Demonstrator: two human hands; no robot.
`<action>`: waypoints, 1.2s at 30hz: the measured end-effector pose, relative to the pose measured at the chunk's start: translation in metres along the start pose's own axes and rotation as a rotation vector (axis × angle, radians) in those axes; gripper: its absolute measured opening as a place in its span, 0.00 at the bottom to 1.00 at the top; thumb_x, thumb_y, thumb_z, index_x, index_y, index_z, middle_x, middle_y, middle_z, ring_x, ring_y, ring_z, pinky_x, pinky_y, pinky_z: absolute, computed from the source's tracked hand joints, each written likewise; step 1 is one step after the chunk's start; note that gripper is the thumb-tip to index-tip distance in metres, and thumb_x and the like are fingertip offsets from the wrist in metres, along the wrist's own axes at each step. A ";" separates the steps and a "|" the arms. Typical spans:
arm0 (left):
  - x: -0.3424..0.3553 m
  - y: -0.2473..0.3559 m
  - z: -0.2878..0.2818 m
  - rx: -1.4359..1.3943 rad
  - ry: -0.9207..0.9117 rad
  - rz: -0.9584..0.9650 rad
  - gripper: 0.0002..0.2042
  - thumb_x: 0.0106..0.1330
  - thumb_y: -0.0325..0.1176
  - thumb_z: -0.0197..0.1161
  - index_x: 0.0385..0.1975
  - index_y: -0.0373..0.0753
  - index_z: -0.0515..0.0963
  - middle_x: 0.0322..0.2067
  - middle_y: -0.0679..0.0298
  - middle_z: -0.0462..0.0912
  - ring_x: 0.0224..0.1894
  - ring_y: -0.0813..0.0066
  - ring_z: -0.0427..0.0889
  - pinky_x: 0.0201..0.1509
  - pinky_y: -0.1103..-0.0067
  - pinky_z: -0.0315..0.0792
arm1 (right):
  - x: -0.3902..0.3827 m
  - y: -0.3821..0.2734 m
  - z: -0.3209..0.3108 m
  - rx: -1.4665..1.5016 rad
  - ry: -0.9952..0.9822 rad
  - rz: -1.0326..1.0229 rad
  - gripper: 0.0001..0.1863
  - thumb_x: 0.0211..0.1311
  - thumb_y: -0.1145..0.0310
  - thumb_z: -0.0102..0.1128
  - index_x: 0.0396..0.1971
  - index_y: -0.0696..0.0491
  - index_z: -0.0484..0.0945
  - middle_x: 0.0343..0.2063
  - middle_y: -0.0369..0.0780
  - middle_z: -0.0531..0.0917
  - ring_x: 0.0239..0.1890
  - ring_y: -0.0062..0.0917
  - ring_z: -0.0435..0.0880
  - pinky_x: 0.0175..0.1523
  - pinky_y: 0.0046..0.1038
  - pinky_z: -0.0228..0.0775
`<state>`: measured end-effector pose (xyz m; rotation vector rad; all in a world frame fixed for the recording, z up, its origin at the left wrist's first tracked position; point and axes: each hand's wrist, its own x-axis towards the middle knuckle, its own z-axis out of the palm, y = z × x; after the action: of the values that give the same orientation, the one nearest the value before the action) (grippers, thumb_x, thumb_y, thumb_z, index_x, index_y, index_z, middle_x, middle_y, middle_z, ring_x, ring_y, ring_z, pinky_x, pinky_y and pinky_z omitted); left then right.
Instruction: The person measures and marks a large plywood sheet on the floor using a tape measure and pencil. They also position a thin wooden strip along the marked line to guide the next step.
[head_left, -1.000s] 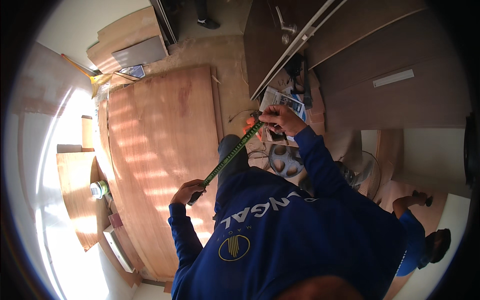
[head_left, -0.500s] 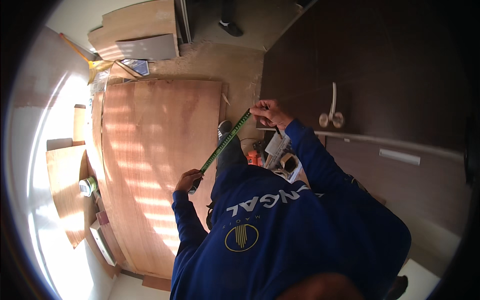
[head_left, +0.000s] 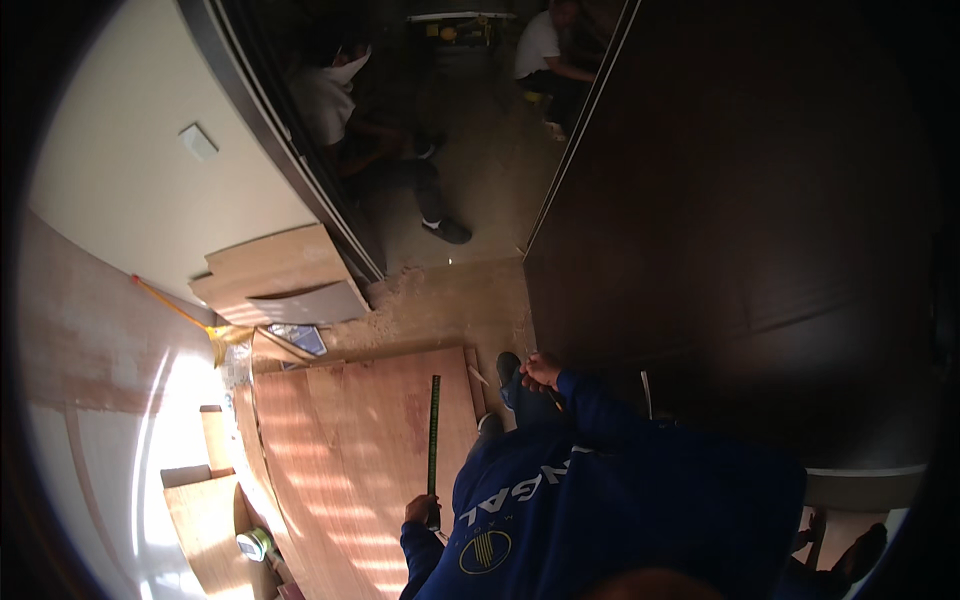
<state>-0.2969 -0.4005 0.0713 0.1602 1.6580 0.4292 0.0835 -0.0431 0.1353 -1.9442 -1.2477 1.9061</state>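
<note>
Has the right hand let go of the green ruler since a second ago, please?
Yes: the right hand now sits off the green ruler, which points up over the plywood sheet, held only by the left hand.

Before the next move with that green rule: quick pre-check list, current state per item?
1. Left hand grips the lower end of the green rule: ok.
2. Right hand on the rule: not ok, it is off it, raised near the dark cabinet.
3. Rule lies along the plywood sheet: cannot tell whether it touches the sheet or hangs above it.
4. Sheet surface around the rule free of loose things: ok.
5. Tape roll off the sheet: ok, it sits at the left edge.
6. Other people away from the sheet: ok, they are beyond the doorway.
</note>
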 end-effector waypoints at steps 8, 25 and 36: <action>0.055 0.135 0.053 -0.126 0.124 -0.056 0.12 0.66 0.38 0.61 0.39 0.36 0.82 0.31 0.54 0.85 0.30 0.64 0.84 0.35 0.68 0.78 | 0.271 0.009 -0.053 0.157 -0.846 0.539 0.12 0.67 0.59 0.50 0.39 0.51 0.79 0.27 0.46 0.86 0.20 0.33 0.82 0.20 0.39 0.73; 0.148 0.492 0.110 -0.029 0.052 -0.037 0.13 0.66 0.37 0.62 0.45 0.35 0.80 0.38 0.55 0.84 0.39 0.65 0.81 0.46 0.68 0.71 | 0.298 -0.591 -0.447 0.483 0.634 -0.674 0.37 0.68 0.70 0.50 0.74 0.52 0.45 0.23 0.43 0.82 0.12 0.24 0.74 0.14 0.26 0.64; 0.228 0.627 0.105 0.042 0.009 -0.057 0.15 0.67 0.36 0.63 0.48 0.34 0.78 0.42 0.56 0.83 0.45 0.65 0.79 0.54 0.68 0.66 | 0.293 -0.629 -0.512 0.492 1.068 -0.990 0.40 0.67 0.73 0.52 0.75 0.51 0.44 0.21 0.40 0.81 0.16 0.18 0.77 0.17 0.22 0.64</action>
<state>-0.3154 0.2747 0.0826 0.1419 1.6776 0.3520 0.2116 0.7687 0.3979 -1.2787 -0.9244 0.4561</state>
